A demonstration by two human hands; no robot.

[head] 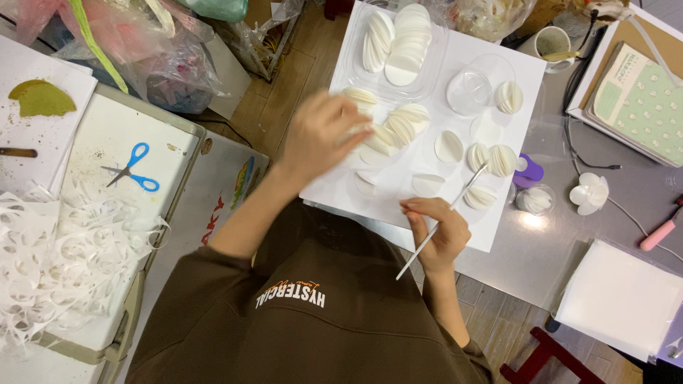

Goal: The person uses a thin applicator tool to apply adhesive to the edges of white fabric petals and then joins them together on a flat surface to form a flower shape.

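My left hand (320, 135) is blurred and rests on a cluster of folded white paper circles (395, 128) lying on a white board (519, 71); its fingers seem closed on one of them. My right hand (435, 231) grips a thin white stick (445, 217) like a pen. The stick's tip reaches up to a folded paper fan piece (478, 156). More folded and flat circles (449, 146) lie scattered over the board. A clear plastic tray (434, 78) at the board's far end holds a stack of round paper discs (405, 43).
Blue scissors (131, 168) and a heap of white paper offcuts (57, 249) lie to the left. A small purple bottle (530, 173), a little clear pot (536, 200), a cup (551, 43), a notebook (640, 99), a pink tool (658, 233) and a white sheet stack (619, 299) sit to the right.
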